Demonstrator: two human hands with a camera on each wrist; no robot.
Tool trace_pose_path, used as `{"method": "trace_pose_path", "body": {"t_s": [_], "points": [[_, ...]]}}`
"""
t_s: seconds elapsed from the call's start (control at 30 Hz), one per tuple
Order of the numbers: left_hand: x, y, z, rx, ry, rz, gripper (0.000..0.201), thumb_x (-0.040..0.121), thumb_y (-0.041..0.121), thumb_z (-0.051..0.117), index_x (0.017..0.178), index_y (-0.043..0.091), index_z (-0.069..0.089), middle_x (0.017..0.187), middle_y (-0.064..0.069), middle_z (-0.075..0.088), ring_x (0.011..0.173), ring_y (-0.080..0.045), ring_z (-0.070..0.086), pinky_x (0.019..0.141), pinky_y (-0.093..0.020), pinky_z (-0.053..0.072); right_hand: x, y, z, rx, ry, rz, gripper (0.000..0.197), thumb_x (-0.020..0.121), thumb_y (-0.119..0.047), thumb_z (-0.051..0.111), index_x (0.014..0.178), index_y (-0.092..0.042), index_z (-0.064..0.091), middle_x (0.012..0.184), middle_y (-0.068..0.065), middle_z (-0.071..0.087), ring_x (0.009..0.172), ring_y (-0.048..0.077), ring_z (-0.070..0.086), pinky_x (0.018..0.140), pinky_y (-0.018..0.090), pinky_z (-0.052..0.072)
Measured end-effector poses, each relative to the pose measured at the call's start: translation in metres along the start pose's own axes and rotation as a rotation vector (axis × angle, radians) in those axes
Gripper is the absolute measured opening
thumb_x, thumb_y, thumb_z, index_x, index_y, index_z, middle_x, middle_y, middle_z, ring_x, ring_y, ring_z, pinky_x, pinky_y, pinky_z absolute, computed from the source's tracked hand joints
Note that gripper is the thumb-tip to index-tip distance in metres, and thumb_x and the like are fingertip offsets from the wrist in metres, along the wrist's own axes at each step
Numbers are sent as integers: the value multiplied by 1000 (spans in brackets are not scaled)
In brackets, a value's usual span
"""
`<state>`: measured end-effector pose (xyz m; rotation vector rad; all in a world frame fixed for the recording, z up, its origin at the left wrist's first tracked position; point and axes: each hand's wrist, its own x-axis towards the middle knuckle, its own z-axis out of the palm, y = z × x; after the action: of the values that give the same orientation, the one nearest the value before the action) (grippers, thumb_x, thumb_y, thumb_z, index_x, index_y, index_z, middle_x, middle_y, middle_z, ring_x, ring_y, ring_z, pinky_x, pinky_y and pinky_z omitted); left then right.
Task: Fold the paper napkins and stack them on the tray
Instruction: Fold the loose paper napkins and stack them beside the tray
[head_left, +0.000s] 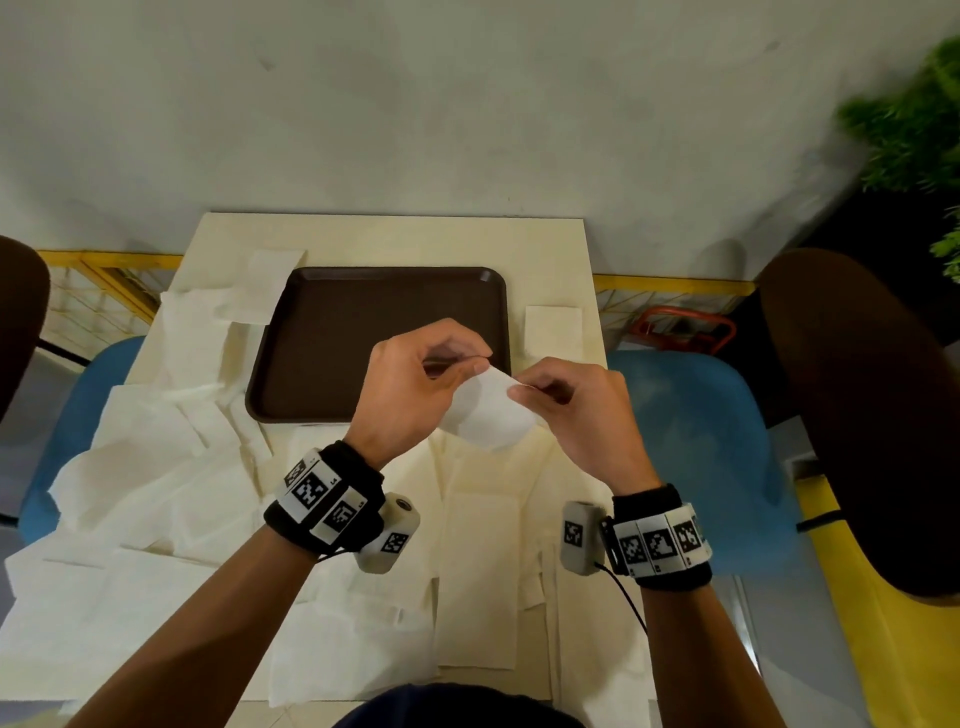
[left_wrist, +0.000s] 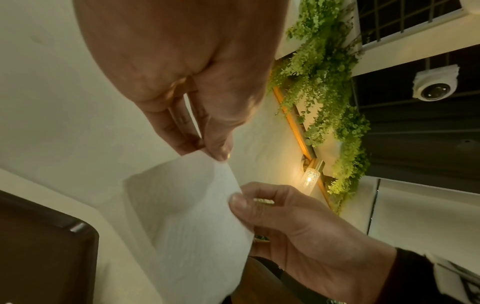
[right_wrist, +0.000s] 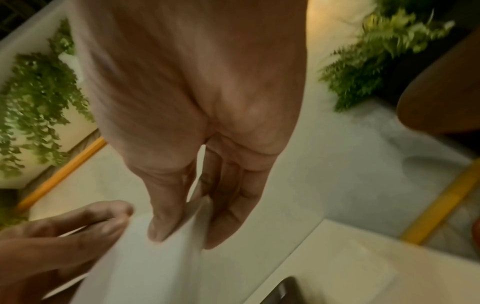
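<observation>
A white paper napkin (head_left: 488, 415) hangs in the air over the near right corner of the dark brown tray (head_left: 322, 332). My left hand (head_left: 415, 379) pinches its top left corner between thumb and fingers. My right hand (head_left: 566, 400) pinches the top right corner. The left wrist view shows the napkin (left_wrist: 192, 222) bulging between my left hand (left_wrist: 215, 148) and my right hand (left_wrist: 259, 207). In the blurred right wrist view the napkin (right_wrist: 155, 267) sits between the thumb and fingers of my right hand (right_wrist: 187, 232). The tray holds nothing.
Many unfolded napkins (head_left: 156, 493) lie spread over the cream table (head_left: 395, 239), left of the tray and along the near edge. One folded napkin (head_left: 553, 332) lies right of the tray. Blue chairs (head_left: 696, 441) stand on both sides, plants (head_left: 904, 124) at far right.
</observation>
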<state>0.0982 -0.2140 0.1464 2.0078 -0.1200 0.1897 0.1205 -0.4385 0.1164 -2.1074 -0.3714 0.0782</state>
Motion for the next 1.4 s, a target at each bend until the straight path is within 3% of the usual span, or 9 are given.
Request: {"method": "trace_pose_path", "body": {"t_s": [0.23,0.4,0.47,0.57,0.77,0.97,1.07,1.2,1.4], "points": [[15,-6,25,19,79,-66,9,100,31,74,108,26,75,90,10,77,90,-11,75,85,-33,62,15,34,-22,-177,152,-100,8,91,-18,87,98,-21,86,99,-9,78,86,6,71,80,30,59],[36,2,44,-290,-142,-502,52,106,66,41,132,23,53,83,-16,79,81,-31,79,86,-48,65,18,48,-22,-396,436,-351,8,97,-19,83,103,-16,86,109,-1,78,95,24,70,85,38,54],[49,0,56,-459,-148,-573,44,104,54,60,137,26,52,95,-22,79,89,-37,79,89,-50,65,17,56,-17,-401,431,-416,7,98,-22,83,99,-15,86,109,-2,78,94,24,68,81,41,53],[68,-16,69,-432,-87,-445,39,98,11,76,132,23,62,115,-14,77,102,-30,78,86,-48,66,17,72,-13,-368,390,-439,7,95,-19,86,92,-14,83,110,-1,78,96,24,66,81,41,52],[92,-35,82,-251,-79,-265,23,99,5,72,111,23,80,113,4,79,108,-16,75,96,-48,62,29,92,-18,-105,325,21,12,96,-20,82,92,-22,71,111,-11,74,100,8,68,90,34,57],[116,-55,106,-257,-186,-238,18,102,6,68,106,22,75,107,6,75,96,-15,71,85,-40,62,70,97,-19,795,289,496,19,109,-31,64,115,-18,50,114,1,77,102,21,76,92,47,64],[132,-72,122,-159,-192,-246,16,103,4,62,102,19,69,99,13,71,87,-2,64,81,-20,48,87,114,-22,550,343,416,18,100,-18,75,106,-20,59,91,-7,71,85,18,64,80,44,54],[158,-95,137,3,-164,-299,17,100,4,65,101,18,76,107,12,76,95,2,69,82,-14,48,113,134,-27,204,338,340,16,97,-18,76,100,-33,70,105,-21,74,95,2,69,88,35,58],[184,-122,153,231,-232,-328,34,91,1,78,120,19,75,116,4,66,80,-6,67,64,0,46,145,168,-17,-45,205,398,20,95,-16,79,110,-28,73,114,-7,72,92,15,70,96,38,58]]}}
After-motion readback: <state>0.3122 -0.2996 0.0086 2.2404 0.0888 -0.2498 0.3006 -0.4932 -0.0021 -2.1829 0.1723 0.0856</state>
